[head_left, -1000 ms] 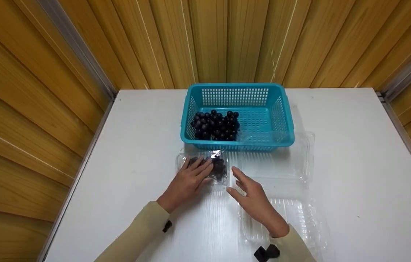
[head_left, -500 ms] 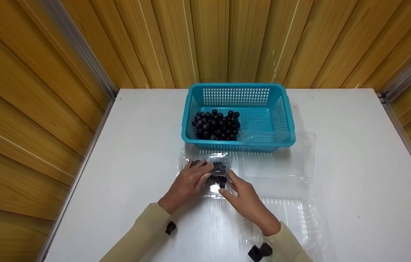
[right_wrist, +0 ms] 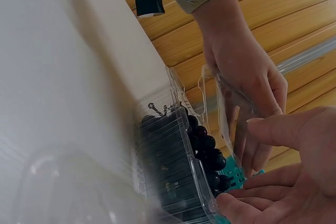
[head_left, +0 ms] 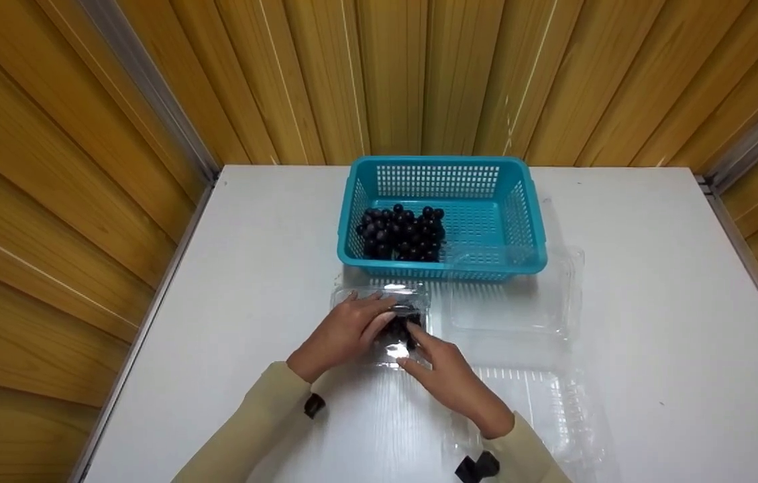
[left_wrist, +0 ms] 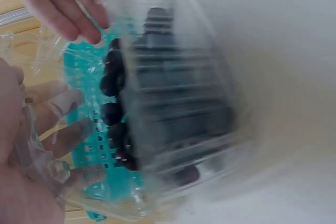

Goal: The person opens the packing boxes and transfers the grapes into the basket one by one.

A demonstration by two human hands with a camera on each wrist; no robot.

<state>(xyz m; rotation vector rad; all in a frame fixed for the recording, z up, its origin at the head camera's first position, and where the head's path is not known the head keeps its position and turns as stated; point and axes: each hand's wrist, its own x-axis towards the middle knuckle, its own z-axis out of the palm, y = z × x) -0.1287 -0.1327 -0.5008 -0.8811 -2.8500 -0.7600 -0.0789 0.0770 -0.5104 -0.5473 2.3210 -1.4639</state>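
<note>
A clear plastic clamshell box (head_left: 389,355) lies on the white table, filled with dark grapes (right_wrist: 207,142). Its lid (right_wrist: 224,111) stands partly raised. The left hand (head_left: 345,329) rests on the lid, its fingers extended and visible through the plastic in the left wrist view. From the other side the right hand (head_left: 446,376) reaches over the box's right part, with its fingers (right_wrist: 273,178) fairly straight beside the grapes and the rim. In the head view the left hand covers much of the box. Blur softens the box wall in the left wrist view.
Behind the box stands a turquoise basket (head_left: 443,161) with more dark grapes (head_left: 399,231) in its left half. One clear container (head_left: 513,308) lies right of the box, partly over the basket's front rim. Another clear container (head_left: 533,402) lies nearer, under the right forearm.
The right hand has moved left from beside the box to over its right part. The left hand stays on the lid, which now stands partly up, and the box sits slightly nearer.
</note>
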